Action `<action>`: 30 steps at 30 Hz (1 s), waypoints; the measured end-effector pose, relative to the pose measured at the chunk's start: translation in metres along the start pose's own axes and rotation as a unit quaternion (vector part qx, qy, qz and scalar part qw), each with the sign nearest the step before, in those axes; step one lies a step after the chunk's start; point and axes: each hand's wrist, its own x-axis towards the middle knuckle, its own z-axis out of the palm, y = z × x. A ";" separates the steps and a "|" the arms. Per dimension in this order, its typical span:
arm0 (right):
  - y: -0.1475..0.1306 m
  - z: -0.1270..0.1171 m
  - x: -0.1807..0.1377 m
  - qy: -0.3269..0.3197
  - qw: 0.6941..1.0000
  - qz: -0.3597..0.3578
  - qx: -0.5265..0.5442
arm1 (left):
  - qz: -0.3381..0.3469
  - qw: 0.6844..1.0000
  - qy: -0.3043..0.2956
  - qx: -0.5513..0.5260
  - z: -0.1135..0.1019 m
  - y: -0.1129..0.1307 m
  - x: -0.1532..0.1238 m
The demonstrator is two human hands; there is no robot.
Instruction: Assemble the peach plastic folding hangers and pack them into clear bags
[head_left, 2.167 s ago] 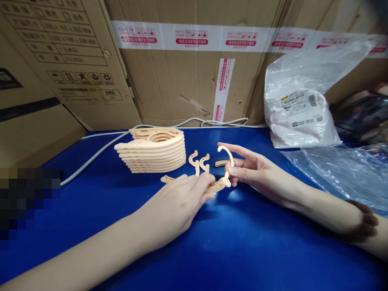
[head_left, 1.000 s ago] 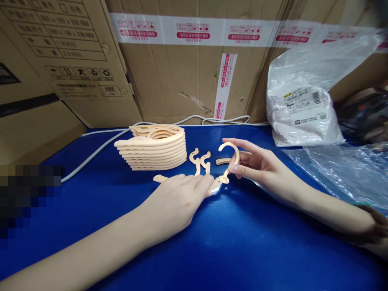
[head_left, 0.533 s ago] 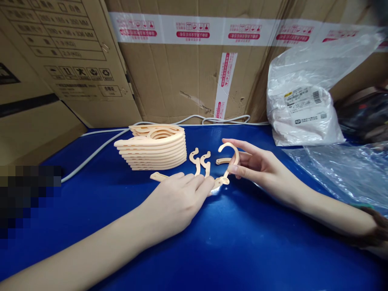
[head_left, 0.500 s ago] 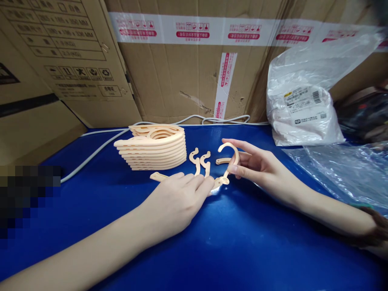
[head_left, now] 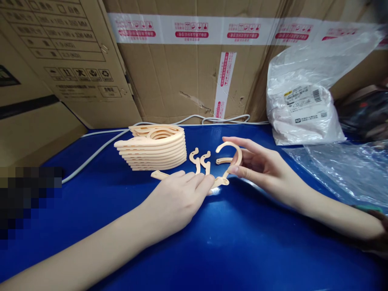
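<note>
On the blue table [head_left: 212, 242], in front of the stack of hangers [head_left: 153, 152], a flat hanger bar [head_left: 159, 175] lies crosswise, its long axis running left to right under the left hand [head_left: 176, 200]. That hand's fingers rest outstretched on the bar, not curled around it. The right hand [head_left: 260, 167], just beside the bar's right end, pinches the curved hook [head_left: 235, 147] between thumb and forefinger. The hook stands upright, its stem meeting that end. Two loose hooks [head_left: 195, 159] lie just behind.

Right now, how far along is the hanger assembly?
Looks done: a stack of peach hanger pieces sits behind. In hand: the right hand pinches a hook whose foot meets the flat piece under the left hand. Left: two loose hooks lie beside the stack.
</note>
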 end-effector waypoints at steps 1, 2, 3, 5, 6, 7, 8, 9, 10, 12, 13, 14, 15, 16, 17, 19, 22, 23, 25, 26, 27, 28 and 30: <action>-0.001 -0.001 0.000 0.004 1.000 -0.007 -0.016 | -0.003 1.000 -0.003 -0.003 0.000 0.000 0.000; -0.002 -0.001 0.000 0.005 0.999 -0.012 -0.029 | -0.008 1.000 -0.005 -0.009 -0.001 0.000 0.001; -0.002 -0.001 0.000 0.005 0.999 -0.015 -0.037 | -0.014 1.000 -0.008 -0.016 -0.001 0.000 0.001; -0.002 0.000 0.000 0.002 0.999 -0.019 -0.037 | -0.035 0.999 -0.013 -0.033 -0.003 0.000 0.002; -0.002 0.001 -0.001 -0.002 0.999 -0.020 -0.033 | -0.050 0.998 -0.020 -0.046 -0.005 0.000 0.002; -0.002 0.002 -0.001 -0.005 0.999 -0.020 -0.030 | -0.064 0.996 -0.027 -0.060 -0.007 0.001 0.002; -0.002 0.003 -0.001 -0.008 0.999 -0.019 -0.030 | -0.076 0.994 -0.034 -0.077 -0.009 0.001 0.003; -0.002 0.003 -0.001 -0.011 0.999 -0.020 -0.034 | -0.085 0.991 -0.039 -0.098 -0.011 0.002 0.003; -0.003 0.003 -0.001 -0.015 0.999 -0.022 -0.045 | -0.094 0.987 -0.045 -0.125 -0.013 0.003 0.004; -0.004 -0.002 0.001 -0.021 0.995 -0.036 -0.095 | -0.122 0.972 -0.062 -0.191 -0.017 0.003 0.004; -0.004 -0.007 0.002 -0.026 0.988 -0.054 -0.141 | -0.148 0.959 -0.071 -0.233 -0.018 0.004 0.004; -0.003 -0.012 0.004 -0.032 0.976 -0.076 -0.204 | -0.180 0.940 -0.081 -0.278 -0.019 0.004 0.004; -0.002 -0.017 0.006 -0.036 0.954 -0.101 -0.281 | -0.213 0.917 -0.089 -0.326 -0.019 0.003 0.004; 0.001 -0.023 0.008 -0.037 0.923 -0.125 -0.363 | -0.242 0.890 -0.094 -0.376 -0.019 0.003 0.004; 0.004 -0.028 0.011 -0.036 0.886 -0.142 -0.440 | -0.268 0.860 -0.096 -0.425 -0.019 0.003 0.004; 0.011 -0.035 0.014 -0.030 0.822 -0.153 -0.549 | -0.307 0.794 -0.100 -0.515 -0.017 0.001 0.006; 0.020 -0.039 0.018 -0.033 0.787 -0.141 -0.599 | -0.354 0.707 -0.101 -0.603 -0.016 -0.001 0.008; 0.022 -0.038 0.018 -0.040 0.785 -0.135 -0.603 | -0.366 0.685 -0.103 -0.621 -0.016 -0.002 0.009; 0.022 -0.036 0.019 -0.053 0.789 -0.124 -0.599 | -0.392 0.649 -0.104 -0.644 -0.015 -0.004 0.012; 0.021 -0.035 0.019 -0.057 0.796 -0.118 -0.592 | -0.406 0.633 -0.105 -0.651 -0.016 -0.005 0.013; 0.020 -0.033 0.018 -0.058 0.804 -0.114 -0.581 | -0.419 0.619 -0.105 -0.656 -0.016 -0.006 0.013; 0.020 -0.032 0.018 -0.056 0.812 -0.111 -0.571 | -0.430 0.609 -0.103 -0.659 -0.016 -0.007 0.014; 0.019 -0.029 0.016 -0.050 0.824 -0.110 -0.554 | -0.447 0.597 -0.096 -0.659 -0.016 -0.008 0.015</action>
